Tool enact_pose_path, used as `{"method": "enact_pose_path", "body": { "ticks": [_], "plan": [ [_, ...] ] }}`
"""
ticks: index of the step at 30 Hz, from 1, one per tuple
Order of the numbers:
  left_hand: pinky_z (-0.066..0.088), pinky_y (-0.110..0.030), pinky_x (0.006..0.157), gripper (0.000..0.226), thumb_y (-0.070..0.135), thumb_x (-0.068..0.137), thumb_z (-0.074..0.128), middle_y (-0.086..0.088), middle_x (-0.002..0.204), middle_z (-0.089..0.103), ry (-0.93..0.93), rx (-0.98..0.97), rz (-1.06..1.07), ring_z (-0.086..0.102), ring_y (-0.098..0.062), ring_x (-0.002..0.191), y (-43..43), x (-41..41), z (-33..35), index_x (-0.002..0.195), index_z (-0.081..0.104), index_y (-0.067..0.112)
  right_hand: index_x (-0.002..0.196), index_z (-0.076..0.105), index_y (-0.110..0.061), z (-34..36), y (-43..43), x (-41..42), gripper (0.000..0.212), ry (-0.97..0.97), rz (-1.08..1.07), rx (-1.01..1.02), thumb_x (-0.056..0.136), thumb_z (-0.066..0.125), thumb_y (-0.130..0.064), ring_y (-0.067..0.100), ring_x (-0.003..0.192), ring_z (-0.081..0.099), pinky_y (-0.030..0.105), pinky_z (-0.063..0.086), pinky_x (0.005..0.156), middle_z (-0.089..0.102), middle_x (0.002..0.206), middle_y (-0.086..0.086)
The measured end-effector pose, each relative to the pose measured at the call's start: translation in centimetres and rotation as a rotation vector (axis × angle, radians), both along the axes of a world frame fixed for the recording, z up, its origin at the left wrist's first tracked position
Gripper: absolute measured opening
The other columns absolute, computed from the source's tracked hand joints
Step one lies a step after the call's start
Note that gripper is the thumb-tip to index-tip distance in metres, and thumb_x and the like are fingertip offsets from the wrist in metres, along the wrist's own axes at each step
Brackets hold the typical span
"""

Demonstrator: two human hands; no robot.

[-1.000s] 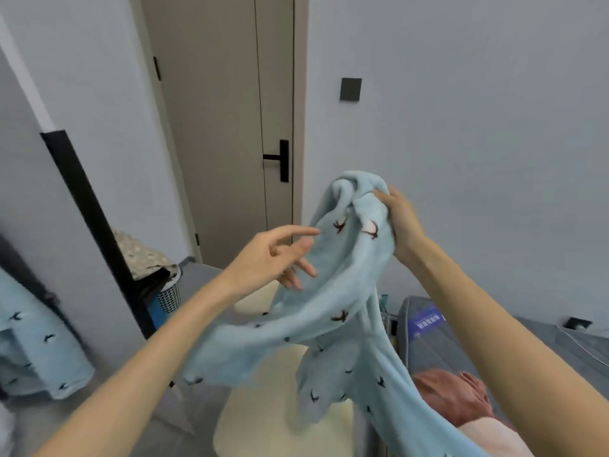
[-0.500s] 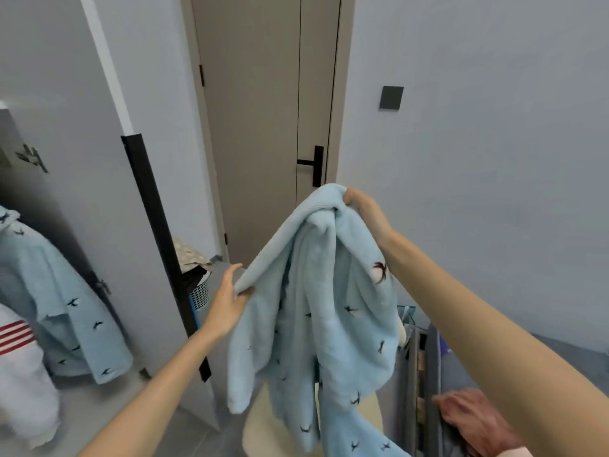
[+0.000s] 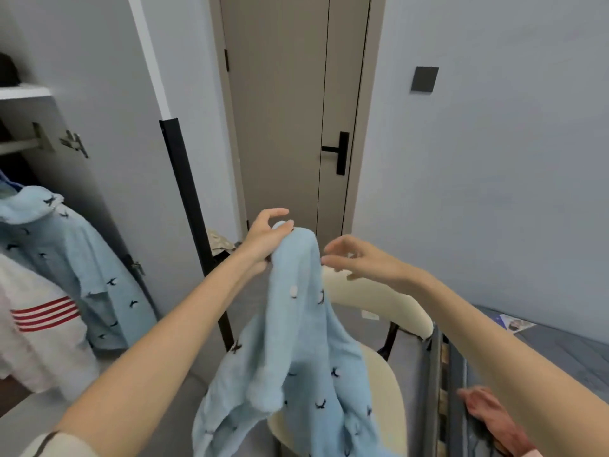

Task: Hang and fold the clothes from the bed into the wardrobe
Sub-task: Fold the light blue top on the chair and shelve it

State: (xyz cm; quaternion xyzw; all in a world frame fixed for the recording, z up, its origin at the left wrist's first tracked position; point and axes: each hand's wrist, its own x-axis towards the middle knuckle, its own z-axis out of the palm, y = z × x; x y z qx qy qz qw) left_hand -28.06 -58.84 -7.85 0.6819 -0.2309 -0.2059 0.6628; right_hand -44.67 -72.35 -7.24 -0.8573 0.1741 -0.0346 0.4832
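- Landmark: cream chair (image 3: 379,300), centre-right, backrest towards the door (image 3: 280,127).
- Left hand (image 3: 265,240): above and left of the chair's backrest, clenched on the top fold of the blue garment (image 3: 296,324). One finger is lifted clear of the cloth.
- Right hand (image 3: 361,260): just above the backrest, released, fingers spread and holding nothing. Fingertips lie just beside the garment's top edge; cannot tell whether they touch it.
- Blue garment: light blue with small dark bird print. It hangs from the left hand and drapes down in front of the chair, covering part of the seat.
- Wardrobe (image 3: 99,127): well left of the chair, open. A matching blue bird-print shirt (image 3: 82,258) hangs inside, with a white red-striped garment (image 3: 39,324) next to it.
- Bed (image 3: 543,351): right of the chair, with a pinkish item (image 3: 494,418) on its near edge; blurred, type unclear.
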Motion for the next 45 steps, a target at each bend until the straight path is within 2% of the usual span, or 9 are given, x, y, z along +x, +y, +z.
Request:
{"method": "enact_pose_path", "body": {
  "ticks": [5, 8, 14, 17, 20, 27, 31, 38, 45],
  "plan": [
    [0.051, -0.027, 0.061, 0.02, 0.011, 0.095, 0.058, 0.002, 0.089, 0.061, 0.154, -0.223, -0.037, 0.061, -0.008, 0.067, -1.4, -0.9, 2.6, 0.113, 0.058, 0.019, 0.11, 0.062, -0.027, -1.5, 4.1, -0.7, 0.041, 0.143, 0.17, -0.076, 0.08, 0.071, -0.054, -0.009, 0.092, 0.06, 0.01, 0.048, 0.074, 0.066, 0.104, -0.016],
    [0.054, -0.019, 0.059, 0.02, 0.004, 0.097, 0.052, -0.002, 0.086, 0.062, 0.21, -0.376, -0.091, 0.066, -0.004, 0.065, -1.6, -1.0, 4.1, 0.112, 0.058, 0.015, 0.101, 0.067, -0.003, -2.1, 4.9, -0.3, 0.027, -0.037, 0.013, -0.03, 0.091, 0.066, -0.028, 0.018, 0.093, 0.066, 0.03, 0.053, 0.084, 0.071, 0.1, 0.011],
    [0.047, -0.039, 0.099, 0.051, 0.023, 0.101, 0.048, -0.018, 0.135, 0.054, 0.095, -0.17, -0.237, 0.063, -0.021, 0.113, 0.4, -1.6, 3.0, 0.146, 0.029, 0.035, 0.071, 0.057, -0.013, 3.2, 2.0, 0.2, 0.023, -0.326, -0.271, 0.134, 0.094, 0.059, -0.013, -0.001, 0.046, 0.051, 0.014, 0.042, 0.047, 0.055, 0.049, -0.014],
    [0.048, -0.028, 0.095, 0.06, 0.045, 0.096, 0.05, -0.01, 0.146, 0.042, -0.016, -0.039, -0.306, 0.056, -0.011, 0.12, 1.8, -3.1, 1.6, 0.149, 0.022, 0.04, 0.075, 0.063, -0.01, 5.2, 1.2, 1.0, 0.019, -0.34, -0.352, 0.246, 0.093, 0.059, -0.015, 0.004, 0.055, 0.061, 0.017, 0.048, 0.048, 0.063, 0.059, -0.005],
    [0.036, -0.015, 0.092, 0.084, 0.066, 0.081, 0.057, 0.036, 0.135, 0.041, -0.185, -0.03, -0.386, 0.039, 0.014, 0.125, 3.2, -4.2, 1.3, 0.15, 0.014, 0.043, 0.078, 0.064, -0.006, 6.6, 1.1, 2.8, 0.013, -0.391, -0.444, 0.504, 0.09, 0.061, -0.009, 0.01, 0.062, 0.064, 0.022, 0.053, 0.055, 0.064, 0.071, 0.003],
    [0.026, -0.034, 0.11, 0.119, 0.055, 0.061, 0.082, 0.016, 0.151, 0.013, -0.502, 0.245, -0.191, 0.018, -0.011, 0.14, 5.6, -3.5, -0.8, 0.145, -0.001, 0.051, 0.118, 0.051, 0.013, 11.8, 4.3, 5.8, 0.029, -0.509, -0.295, 1.431, 0.091, 0.042, 0.007, 0.032, 0.129, 0.05, 0.035, 0.045, 0.102, 0.059, 0.121, 0.026],
    [0.04, -0.037, 0.105, 0.102, 0.055, 0.063, 0.081, 0.009, 0.142, 0.035, -0.322, 0.13, 0.008, 0.038, -0.01, 0.13, 6.1, -2.9, -2.1, 0.144, 0.022, 0.041, 0.136, 0.041, 0.013, 13.0, 6.9, 7.7, 0.041, -0.505, -0.258, 1.636, 0.095, 0.035, 0.009, 0.021, 0.133, 0.048, 0.022, 0.035, 0.11, 0.049, 0.14, 0.019],
    [0.043, -0.012, 0.059, 0.009, 0.03, 0.088, 0.06, 0.014, 0.079, 0.061, -0.322, 0.106, 0.352, 0.058, -0.007, 0.074, 7.9, -1.3, -0.7, 0.092, 0.053, 0.028, 0.143, 0.033, 0.01, 12.8, 9.3, 9.2, 0.05, -0.482, -0.167, 1.599, 0.093, 0.03, 0.013, 0.023, 0.135, 0.044, 0.027, 0.035, 0.112, 0.039, 0.148, 0.018],
    [0.038, -0.032, 0.065, 0.005, 0.02, 0.092, 0.049, 0.008, 0.081, 0.053, -0.427, 0.34, 0.478, 0.05, -0.014, 0.076, 15.2, 2.1, 3.3, 0.097, 0.051, 0.019, 0.142, 0.037, 0.003, 9.0, 8.3, 9.5, 0.045, -0.347, -0.228, 1.368, 0.097, 0.044, 0.004, 0.024, 0.113, 0.062, 0.026, 0.057, 0.078, 0.052, 0.139, 0.018]
  ]
}}
